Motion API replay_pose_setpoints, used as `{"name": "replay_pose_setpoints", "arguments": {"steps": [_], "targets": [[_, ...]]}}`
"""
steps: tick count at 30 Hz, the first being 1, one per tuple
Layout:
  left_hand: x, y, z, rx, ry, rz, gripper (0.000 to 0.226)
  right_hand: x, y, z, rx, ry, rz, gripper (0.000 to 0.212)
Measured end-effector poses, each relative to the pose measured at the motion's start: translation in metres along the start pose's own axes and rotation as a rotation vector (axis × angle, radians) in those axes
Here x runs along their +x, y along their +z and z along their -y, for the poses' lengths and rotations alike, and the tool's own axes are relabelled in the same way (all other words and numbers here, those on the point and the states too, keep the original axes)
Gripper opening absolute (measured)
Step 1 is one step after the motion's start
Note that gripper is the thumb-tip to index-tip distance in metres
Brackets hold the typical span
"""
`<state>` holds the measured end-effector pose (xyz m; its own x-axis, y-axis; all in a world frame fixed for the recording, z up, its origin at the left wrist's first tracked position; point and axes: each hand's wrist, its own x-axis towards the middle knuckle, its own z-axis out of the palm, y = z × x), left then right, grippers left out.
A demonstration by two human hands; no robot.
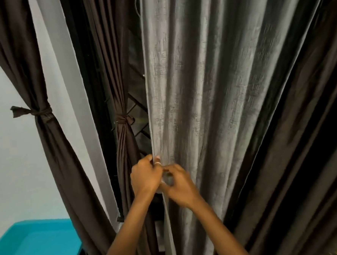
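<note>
The grey curtain (210, 85) hangs in front of the window, its left edge gathered low down by 2 hands. The left hand (144, 177) curls round the hem and the right hand (180, 186) pinches it, the two touching. A hard downward tug could strain the hidden top fixings. A slack grip would likely let the folds fan out or snag on the grille (140, 109).
</note>
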<state>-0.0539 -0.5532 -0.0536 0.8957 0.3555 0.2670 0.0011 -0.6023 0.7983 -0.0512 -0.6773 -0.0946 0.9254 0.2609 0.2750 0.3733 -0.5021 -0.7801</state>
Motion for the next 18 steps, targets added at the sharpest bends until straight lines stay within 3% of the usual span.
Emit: {"name": "replay_pose_setpoints", "arguments": {"steps": [2, 5, 8, 11, 13, 15, 16, 18], "targets": [[0.003, -0.004, 0.002, -0.011, 0.012, -0.004, 0.042, -0.002, -0.02, -0.005, 0.058, 0.064, -0.054, 0.039], [0.003, -0.009, 0.002, -0.05, 0.034, -0.005, 0.039, -0.002, -0.051, -0.009, 0.047, 0.136, -0.433, 0.023], [0.008, -0.01, 0.011, -0.141, -0.005, -0.034, 0.013, 0.004, -0.07, -0.012, -0.062, 0.234, -0.702, 0.048], [0.017, -0.011, 0.015, -0.16, 0.005, 0.001, 0.013, 0.019, -0.082, -0.013, -0.062, 0.264, -0.566, 0.077], [0.024, -0.015, 0.019, -0.159, 0.025, 0.032, 0.009, 0.028, -0.092, -0.019, -0.038, 0.245, -0.411, 0.063], [0.031, -0.023, 0.028, -0.138, 0.025, -0.006, 0.007, 0.032, -0.105, -0.028, -0.094, 0.241, -0.37, 0.029], [0.035, -0.028, 0.033, -0.122, 0.02, -0.037, 0.007, 0.032, -0.111, -0.034, -0.119, 0.252, -0.405, 0.025], [0.043, -0.035, 0.041, -0.096, 0.013, -0.084, 0.01, 0.029, -0.116, -0.044, -0.15, 0.264, -0.501, 0.043]]}}
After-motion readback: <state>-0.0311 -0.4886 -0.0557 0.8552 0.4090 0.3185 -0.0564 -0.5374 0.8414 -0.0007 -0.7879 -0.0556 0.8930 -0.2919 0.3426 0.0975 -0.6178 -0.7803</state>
